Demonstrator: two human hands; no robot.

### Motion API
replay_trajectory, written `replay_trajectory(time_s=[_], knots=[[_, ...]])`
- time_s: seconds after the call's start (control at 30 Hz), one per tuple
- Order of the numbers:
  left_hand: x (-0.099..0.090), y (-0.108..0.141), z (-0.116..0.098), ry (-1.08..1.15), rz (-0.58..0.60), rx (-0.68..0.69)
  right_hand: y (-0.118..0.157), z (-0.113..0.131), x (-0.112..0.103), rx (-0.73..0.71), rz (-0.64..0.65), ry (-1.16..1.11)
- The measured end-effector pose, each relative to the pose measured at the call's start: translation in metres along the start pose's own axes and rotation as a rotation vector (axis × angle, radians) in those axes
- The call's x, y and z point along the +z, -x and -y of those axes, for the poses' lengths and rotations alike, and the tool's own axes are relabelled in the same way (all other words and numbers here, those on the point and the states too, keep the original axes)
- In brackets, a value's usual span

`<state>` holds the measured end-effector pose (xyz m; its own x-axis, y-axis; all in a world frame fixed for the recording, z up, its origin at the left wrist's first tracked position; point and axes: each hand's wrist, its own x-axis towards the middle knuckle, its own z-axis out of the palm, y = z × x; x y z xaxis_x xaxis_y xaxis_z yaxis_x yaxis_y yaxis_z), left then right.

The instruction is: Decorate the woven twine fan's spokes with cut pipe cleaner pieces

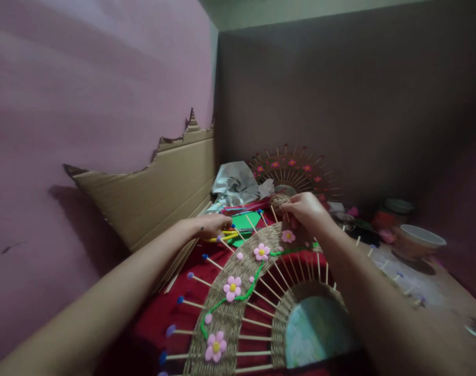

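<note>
A half-round woven fan (pixel 251 240) of twine and thin sticks lies in front of me, decorated with pink clay flowers (pixel 232 288) and a green clay vine (pixel 253 287). Blue and purple balls (pixel 180 300) cap many of its stick ends. At its upper left edge, my left hand (pixel 214 225) has its fingers closed beside a blue-capped stick end; what they hold is unclear. My right hand (pixel 306 208) pinches at the top edge, over the uncapped sticks, and the pinched thing is hidden. Just behind those fingertips sits a ball of twine (pixel 278 200).
Yellow-handled scissors (pixel 222 236) and green sheets (pixel 244 222) lie behind the fan on red cloth (pixel 144 334). Cut cardboard (pixel 171 183) leans on the left wall. A second flowered fan (pixel 293 167) stands at the back. To the right is a plastic tub (pixel 420 243).
</note>
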<state>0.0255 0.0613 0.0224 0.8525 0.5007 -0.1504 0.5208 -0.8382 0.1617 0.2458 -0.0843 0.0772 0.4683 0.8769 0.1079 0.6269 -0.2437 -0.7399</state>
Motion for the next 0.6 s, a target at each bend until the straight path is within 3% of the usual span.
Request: replay_trajectory(time_s=[0.17, 0.33, 0.6], knots=[[-0.008, -0.022, 0.000, -0.006, 0.041, 0.056, 0.004, 0.004, -0.002, 0.047, 0.077, -0.137], [-0.023, -0.062, -0.013, 0.034, -0.061, 0.111, -0.005, -0.007, -0.002, 0.066, 0.164, -0.258], [0.001, -0.136, -0.032, 0.255, -0.091, 0.238, -0.014, -0.014, -0.002, 0.108, 0.242, -0.395]])
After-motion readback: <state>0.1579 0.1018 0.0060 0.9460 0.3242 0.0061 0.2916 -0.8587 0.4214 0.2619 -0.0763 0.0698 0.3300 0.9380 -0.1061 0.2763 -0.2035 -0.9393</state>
